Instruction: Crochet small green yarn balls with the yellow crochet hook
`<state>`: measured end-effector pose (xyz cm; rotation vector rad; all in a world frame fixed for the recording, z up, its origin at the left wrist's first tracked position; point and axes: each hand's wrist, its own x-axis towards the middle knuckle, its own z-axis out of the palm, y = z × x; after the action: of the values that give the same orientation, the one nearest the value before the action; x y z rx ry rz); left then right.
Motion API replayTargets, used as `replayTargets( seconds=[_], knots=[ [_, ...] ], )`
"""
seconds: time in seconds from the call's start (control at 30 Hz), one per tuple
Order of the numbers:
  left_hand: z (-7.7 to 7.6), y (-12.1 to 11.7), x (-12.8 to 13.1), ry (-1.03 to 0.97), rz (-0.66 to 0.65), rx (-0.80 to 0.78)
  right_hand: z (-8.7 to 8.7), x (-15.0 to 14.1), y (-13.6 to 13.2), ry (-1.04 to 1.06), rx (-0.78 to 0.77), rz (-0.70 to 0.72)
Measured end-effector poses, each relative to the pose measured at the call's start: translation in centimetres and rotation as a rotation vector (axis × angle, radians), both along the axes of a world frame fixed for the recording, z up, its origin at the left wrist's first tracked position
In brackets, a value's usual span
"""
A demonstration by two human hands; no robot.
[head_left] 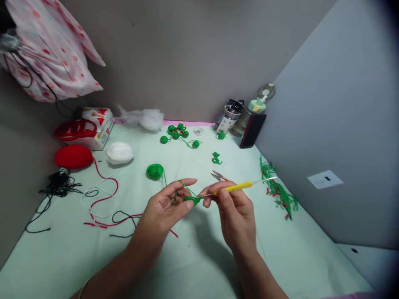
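Note:
Between thumb and fingers, my left hand [166, 205] pinches a small green crochet piece [193, 200]. Green yarn passes over its raised index finger and runs back to a green yarn ball [155, 171] on the table. My right hand [235, 211] is closed around the yellow handle of a crochet hook [238, 187]. The hook's metal shaft points left and its tip meets the green piece; the very tip is hard to make out. Partly behind my right hand lie small thread scissors [219, 176], blades pointing left.
Left are a red yarn ball [74, 157], a white yarn ball [119, 153] and tangled black yarn [60, 182]. Several small green crocheted balls [175, 135] sit near white stuffing [146, 119]. A pen cup [228, 118], bottle [245, 120] and phone [253, 131] stand back right; yarn scraps [279, 189] lie right.

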<state>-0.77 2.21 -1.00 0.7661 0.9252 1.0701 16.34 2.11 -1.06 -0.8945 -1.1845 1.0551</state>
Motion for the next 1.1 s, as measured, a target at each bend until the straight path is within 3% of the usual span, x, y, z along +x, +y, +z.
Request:
replayTargets(
  seconds=[0.1,0.27,0.37,0.43,0.5,0.57,0.63,0.7,0.8,0.9,1.0,1.1],
  knots=[
    [0.1,-0.1,0.1,0.102,0.066,0.059,0.1,-0.1,-0.6,-0.265,0.168,-0.079],
    [-0.1,-0.7,0.7,0.274,0.186,0.133,0.0,-0.4,-1.2,-0.678,0.616,-0.141],
    [0.1,-0.8,0.8,0.151,0.151,0.066,0.0,-0.5,-1.4,-0.851,0.659,-0.208],
    [0.3,-0.5,0.7,-0.038,0.037,-0.044,0.0,-0.4,-1.5,-0.936,0.665,-0.236],
    [0.7,-0.1,0.5,-0.223,-0.078,-0.164,0.0,-0.2,-1.5,-0.844,0.631,-0.235],
    [0.9,0.2,0.3,-0.333,-0.108,-0.225,0.0,0.0,-1.2,-0.569,0.502,-0.213],
    [1.0,0.4,0.1,-0.349,-0.076,-0.208,0.0,0.0,-0.8,-0.261,0.325,-0.152],
    [0.9,0.3,0.1,-0.294,-0.053,-0.156,0.0,-0.1,-0.3,-0.091,0.192,-0.064],
    [0.5,-0.2,0.3,-0.174,-0.041,-0.07,0.0,-0.6,0.0,-0.112,0.14,-0.01],
    [0.4,-0.5,0.5,-0.114,-0.006,-0.048,0.1,-0.9,-0.6,-0.312,0.237,-0.1],
    [0.6,-0.3,0.5,-0.191,-0.02,-0.13,0.0,-0.7,-1.2,-0.572,0.417,-0.172],
    [0.8,0.1,0.3,-0.346,-0.068,-0.253,0.0,-0.1,-0.9,-0.504,0.41,-0.191]
  ],
)
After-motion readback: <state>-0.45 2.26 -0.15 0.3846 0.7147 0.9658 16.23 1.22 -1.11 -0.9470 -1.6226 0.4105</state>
